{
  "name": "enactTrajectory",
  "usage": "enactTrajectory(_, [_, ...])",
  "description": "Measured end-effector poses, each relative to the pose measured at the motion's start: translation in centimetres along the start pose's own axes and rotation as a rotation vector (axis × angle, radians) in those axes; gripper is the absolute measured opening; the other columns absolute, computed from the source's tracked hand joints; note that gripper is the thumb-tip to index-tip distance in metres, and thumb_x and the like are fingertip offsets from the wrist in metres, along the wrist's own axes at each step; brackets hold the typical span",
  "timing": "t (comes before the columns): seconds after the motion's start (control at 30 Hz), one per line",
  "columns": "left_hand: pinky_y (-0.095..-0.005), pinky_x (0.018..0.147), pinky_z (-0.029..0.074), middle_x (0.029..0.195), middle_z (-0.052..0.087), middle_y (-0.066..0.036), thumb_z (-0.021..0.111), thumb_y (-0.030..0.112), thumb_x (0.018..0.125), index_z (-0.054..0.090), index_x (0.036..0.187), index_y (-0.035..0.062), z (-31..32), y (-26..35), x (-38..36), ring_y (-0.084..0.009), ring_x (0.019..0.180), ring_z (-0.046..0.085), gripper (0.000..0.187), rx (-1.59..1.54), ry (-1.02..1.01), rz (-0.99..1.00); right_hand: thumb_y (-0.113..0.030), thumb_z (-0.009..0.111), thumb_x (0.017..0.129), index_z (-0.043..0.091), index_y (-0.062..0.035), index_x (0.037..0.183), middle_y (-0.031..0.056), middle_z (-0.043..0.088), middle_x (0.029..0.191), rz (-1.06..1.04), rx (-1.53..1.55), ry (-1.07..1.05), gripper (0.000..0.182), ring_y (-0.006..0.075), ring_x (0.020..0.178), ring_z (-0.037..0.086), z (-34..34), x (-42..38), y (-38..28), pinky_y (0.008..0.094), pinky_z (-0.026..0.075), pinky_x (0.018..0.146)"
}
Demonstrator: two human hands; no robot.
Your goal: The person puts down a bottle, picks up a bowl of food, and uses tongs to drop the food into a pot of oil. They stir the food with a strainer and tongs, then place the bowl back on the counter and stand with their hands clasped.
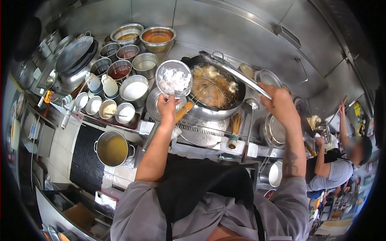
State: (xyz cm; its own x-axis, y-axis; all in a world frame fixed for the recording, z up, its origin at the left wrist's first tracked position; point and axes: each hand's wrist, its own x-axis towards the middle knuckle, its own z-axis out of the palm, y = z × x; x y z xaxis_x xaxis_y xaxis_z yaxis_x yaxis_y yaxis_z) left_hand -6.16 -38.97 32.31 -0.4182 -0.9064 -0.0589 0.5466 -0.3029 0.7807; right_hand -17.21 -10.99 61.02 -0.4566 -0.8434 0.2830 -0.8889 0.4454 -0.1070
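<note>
My left hand grips the near rim of a metal bowl with white-coated pieces in it, just left of a large wok. Pale pieces bubble in brown oil inside the wok, and a wire strainer with a wooden handle lies over its left part. My right hand is closed round the long metal handle of a tool, which slants over the wok's far right side. Its far end reaches the wok's back rim.
Pots of sauces and powders, among them a pot of white powder, stand at the left. A brush and a ladle lie before the wok. On the floor is a pot of yellowish liquid. A co-worker stands at the right.
</note>
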Motion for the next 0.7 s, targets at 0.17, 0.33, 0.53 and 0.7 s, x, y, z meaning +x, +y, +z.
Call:
enactTrajectory(0.17, [-0.0301, 0.063, 0.059, 0.092, 0.058, -0.009, 0.057, -0.001, 0.088, 0.044, 0.083, 0.0045, 0.0, -0.2, -0.5, -0.0162, 0.078, 0.061, 0.015, -0.026, 0.017, -0.056, -0.011, 0.068, 0.080, 0.062, -0.0014, 0.117, 0.0222, 0.065, 0.096, 0.043, -0.058, 0.014, 0.038, 0.0396, 0.086, 0.063, -0.3, -0.7, 1.9, 0.0452, 0.049, 0.078])
enactTrajectory(0.33, [-0.0273, 0.067, 0.058, 0.090, 0.061, -0.007, 0.056, 0.001, 0.092, 0.048, 0.087, 0.0030, 1.0, 0.6, -1.3, -0.0121, 0.075, 0.061, 0.010, 0.207, -0.163, 0.152, -0.008, 0.071, 0.075, 0.059, -0.0002, 0.120, 0.0194, 0.064, 0.095, -0.099, -0.097, -0.088, 0.047, 0.0375, 0.081, 0.062, 0.5, -0.7, 0.7, 0.0446, 0.048, 0.074])
enactTrajectory(0.53, [-0.0265, 0.064, 0.056, 0.080, 0.059, -0.005, 0.056, 0.003, 0.093, 0.042, 0.084, 0.0034, 2.2, 0.9, -1.8, -0.0080, 0.068, 0.058, 0.017, 0.293, -0.228, 0.263, -0.010, 0.073, 0.073, 0.060, -0.0007, 0.117, 0.0182, 0.064, 0.092, -0.167, -0.258, -0.187, 0.046, 0.0372, 0.084, 0.063, -0.7, 1.0, -1.9, 0.0452, 0.050, 0.073])
enactTrajectory(0.7, [-0.0266, 0.064, 0.056, 0.083, 0.061, -0.007, 0.055, 0.003, 0.093, 0.043, 0.086, 0.0027, 2.3, 1.7, -2.4, -0.0094, 0.071, 0.061, 0.015, 0.316, -0.251, 0.215, -0.010, 0.070, 0.076, 0.061, -0.0012, 0.118, 0.0176, 0.064, 0.091, -0.257, -0.312, -0.218, 0.043, 0.0372, 0.082, 0.063, -0.2, 1.7, -2.5, 0.0449, 0.050, 0.072])
